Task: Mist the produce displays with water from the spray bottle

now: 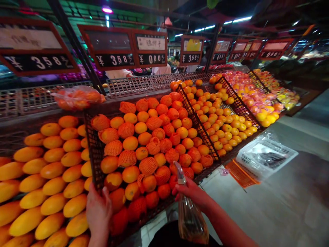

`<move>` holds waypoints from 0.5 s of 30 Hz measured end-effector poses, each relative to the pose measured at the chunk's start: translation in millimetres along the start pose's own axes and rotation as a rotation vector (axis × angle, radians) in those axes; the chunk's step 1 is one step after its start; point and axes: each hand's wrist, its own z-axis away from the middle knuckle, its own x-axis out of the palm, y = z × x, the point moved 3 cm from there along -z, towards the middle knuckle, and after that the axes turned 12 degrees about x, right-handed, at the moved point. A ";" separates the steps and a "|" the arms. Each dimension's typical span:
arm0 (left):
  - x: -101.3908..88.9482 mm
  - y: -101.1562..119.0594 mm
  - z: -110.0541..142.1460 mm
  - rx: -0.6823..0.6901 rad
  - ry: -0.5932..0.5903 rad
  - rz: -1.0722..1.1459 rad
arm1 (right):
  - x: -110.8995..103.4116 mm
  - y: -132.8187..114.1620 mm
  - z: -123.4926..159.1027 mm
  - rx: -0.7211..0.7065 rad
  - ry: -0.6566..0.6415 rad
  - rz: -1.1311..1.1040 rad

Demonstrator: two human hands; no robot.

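My right hand (191, 192) is wrapped round the neck of a clear spray bottle (191, 221), its nozzle pointing up toward the oranges. The bottle hangs upright in front of the display, with liquid inside. My left hand (99, 209) grips the near end of a black plastic divider (93, 151); some of its fingers are hidden. To the left of that divider, yellow mangoes (52, 185) lie in slanted rows. On its right are oranges (131, 174), several of them in red foam nets (149, 166).
A second divider (199, 121) separates smaller oranges (223, 128), with wrapped fruit (246, 91) beyond. A bagged bunch of fruit (78, 97) sits on the back ledge. Price signs (113, 48) hang above. White (267, 156) and orange crates (240, 174) lie on the floor at right.
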 end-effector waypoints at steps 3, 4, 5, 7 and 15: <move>1.0 -0.7 1.2 -0.057 -0.001 0.016 | 12.6 -17.3 -13.3 0.003 -0.156 0.037; 1.6 -1.3 1.8 -0.074 0.006 0.027 | 17.3 -21.1 -18.2 0.007 -0.204 0.053; 2.0 -1.9 2.3 -0.086 0.017 0.038 | 22.6 -23.8 -23.5 0.011 -0.252 0.076; 1.3 -1.9 2.4 -0.103 0.041 0.061 | 35.2 -26.3 -34.8 0.004 -0.355 0.141; -24.5 23.2 22.4 -0.111 0.161 0.204 | 81.3 -19.2 -71.4 -0.030 -0.646 0.277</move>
